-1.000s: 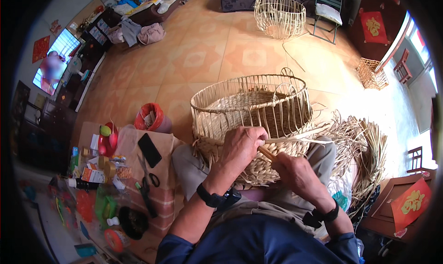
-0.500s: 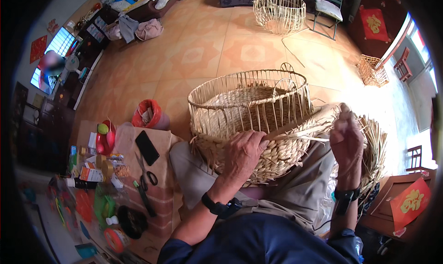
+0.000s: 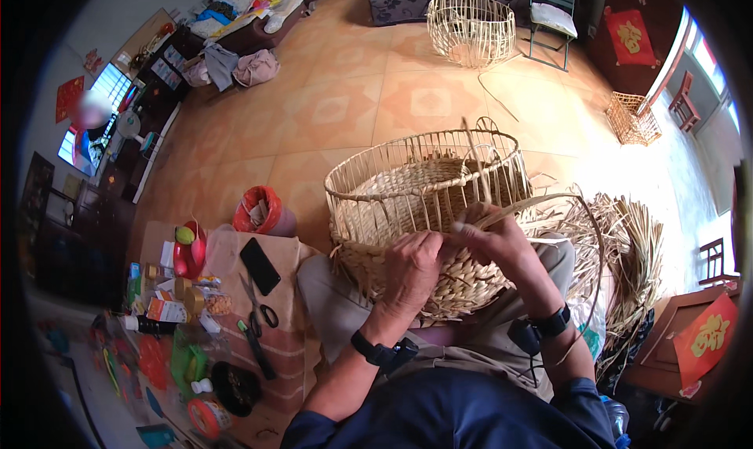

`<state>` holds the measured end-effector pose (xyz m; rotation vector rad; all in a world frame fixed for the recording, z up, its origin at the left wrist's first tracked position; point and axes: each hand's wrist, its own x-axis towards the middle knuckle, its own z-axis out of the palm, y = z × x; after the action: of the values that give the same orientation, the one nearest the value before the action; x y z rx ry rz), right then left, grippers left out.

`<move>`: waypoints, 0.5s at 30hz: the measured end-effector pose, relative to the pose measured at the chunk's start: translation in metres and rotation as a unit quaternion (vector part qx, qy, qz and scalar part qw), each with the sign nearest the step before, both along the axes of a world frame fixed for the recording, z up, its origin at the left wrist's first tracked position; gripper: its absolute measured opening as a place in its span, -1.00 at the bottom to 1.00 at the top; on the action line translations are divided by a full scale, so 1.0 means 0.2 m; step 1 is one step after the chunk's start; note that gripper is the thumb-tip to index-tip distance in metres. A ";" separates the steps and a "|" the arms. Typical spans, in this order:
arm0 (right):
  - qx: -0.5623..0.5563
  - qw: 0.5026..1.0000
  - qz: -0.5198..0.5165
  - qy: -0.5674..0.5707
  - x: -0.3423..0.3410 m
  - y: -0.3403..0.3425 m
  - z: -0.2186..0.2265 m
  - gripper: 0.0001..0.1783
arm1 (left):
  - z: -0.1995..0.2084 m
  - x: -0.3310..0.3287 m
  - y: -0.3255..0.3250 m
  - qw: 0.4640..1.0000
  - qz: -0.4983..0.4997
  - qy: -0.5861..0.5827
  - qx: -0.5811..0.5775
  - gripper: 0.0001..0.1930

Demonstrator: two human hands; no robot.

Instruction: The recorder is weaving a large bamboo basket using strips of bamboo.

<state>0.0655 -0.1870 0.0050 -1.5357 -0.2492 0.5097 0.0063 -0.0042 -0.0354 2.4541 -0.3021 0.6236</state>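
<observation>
A half-woven straw basket [image 3: 473, 283] rests in my lap, its lower wall thickly plaited and its upper frame of bare uprights joined to a rim. My left hand [image 3: 414, 267] is closed at the near side of the weave, pinching a straw strand. Right beside it, my right hand [image 3: 500, 243] is closed on the same pale straw strand [image 3: 541, 200]. From there the long end runs right and curves down past my right forearm. One piece sticks up above the right hand. The fingertips partly hide where the strand meets the wall.
A bundle of dried straw [image 3: 643, 249] lies to my right. On the left, a cloth-covered surface holds scissors [image 3: 263, 312], a phone [image 3: 260, 265], a knife and jars. A red-lined bin [image 3: 259, 211] stands beyond it. Farther off are an open frame basket [image 3: 471, 33] and a chair [image 3: 552, 21].
My right hand has come in leftward from the outstretched strand to beside my left hand. The strand now hangs in a loose curve on the right. The view has shifted slightly.
</observation>
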 end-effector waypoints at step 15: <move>-0.084 0.974 0.066 -0.199 0.14 0.03 0.13 -0.81 | 0.07 -0.10 -0.22 0.898 0.104 0.088 0.419 -0.52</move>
<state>0.0936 -0.1807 0.0304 -1.7895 -0.6344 0.3272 -0.0145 -0.0488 -0.0219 3.3856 -0.2704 0.3853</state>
